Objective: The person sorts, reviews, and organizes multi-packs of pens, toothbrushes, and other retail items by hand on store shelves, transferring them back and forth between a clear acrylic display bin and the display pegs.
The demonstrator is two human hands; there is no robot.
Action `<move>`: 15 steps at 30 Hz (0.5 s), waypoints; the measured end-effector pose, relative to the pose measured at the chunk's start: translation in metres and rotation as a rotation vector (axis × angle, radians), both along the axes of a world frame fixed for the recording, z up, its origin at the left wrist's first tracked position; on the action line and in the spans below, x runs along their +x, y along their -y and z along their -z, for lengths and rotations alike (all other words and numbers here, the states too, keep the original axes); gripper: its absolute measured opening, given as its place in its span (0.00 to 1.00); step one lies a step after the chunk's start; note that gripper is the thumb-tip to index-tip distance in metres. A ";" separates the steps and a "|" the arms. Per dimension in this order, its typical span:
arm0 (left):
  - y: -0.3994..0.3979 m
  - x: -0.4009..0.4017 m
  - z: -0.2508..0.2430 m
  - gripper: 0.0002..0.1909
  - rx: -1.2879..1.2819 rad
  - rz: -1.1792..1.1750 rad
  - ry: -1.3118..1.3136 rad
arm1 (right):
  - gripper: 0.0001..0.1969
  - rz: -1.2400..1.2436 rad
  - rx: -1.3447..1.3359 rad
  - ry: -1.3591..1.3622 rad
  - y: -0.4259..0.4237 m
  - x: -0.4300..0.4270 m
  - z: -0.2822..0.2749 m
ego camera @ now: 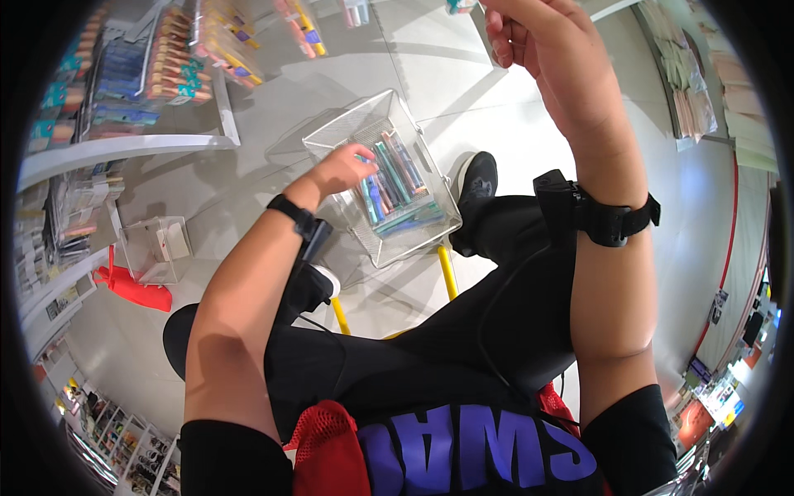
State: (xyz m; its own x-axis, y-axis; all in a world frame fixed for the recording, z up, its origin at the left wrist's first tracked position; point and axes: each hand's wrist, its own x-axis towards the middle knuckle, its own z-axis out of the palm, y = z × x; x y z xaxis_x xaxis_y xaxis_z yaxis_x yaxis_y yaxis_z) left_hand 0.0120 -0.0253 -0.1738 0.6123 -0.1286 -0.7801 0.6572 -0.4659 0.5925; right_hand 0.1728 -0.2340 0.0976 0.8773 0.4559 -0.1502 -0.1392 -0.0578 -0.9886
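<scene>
On the floor between my feet stands a white wire-mesh basket with several slim packaged items inside, in blue, green, dark and orange tones. My left hand reaches over its left side, fingers curled close to the blue packs. Whether those fingers grip a pack cannot be made out. Raised at the top edge is my right hand, partly cut off by the picture's rim. A small teal-marked package shows beside its fingertips; I cannot tell if it is held.
White display shelves with hanging packs line the left. A clear box and a red pouch are below them. More bagged goods hang at right. Yellow stool legs stand beneath me.
</scene>
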 end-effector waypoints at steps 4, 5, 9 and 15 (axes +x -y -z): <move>0.059 -0.033 0.100 0.33 0.157 0.459 0.238 | 0.07 0.008 -0.088 0.034 -0.004 0.004 -0.007; 0.085 -0.041 0.105 0.33 0.132 0.476 0.237 | 0.08 0.009 -0.128 0.059 0.004 0.005 -0.001; 0.127 -0.053 0.102 0.29 0.310 0.626 0.191 | 0.09 -0.034 -0.101 0.082 0.017 0.014 0.001; 0.123 -0.059 0.119 0.33 0.228 0.450 0.220 | 0.11 -0.162 0.042 0.110 0.023 0.020 0.001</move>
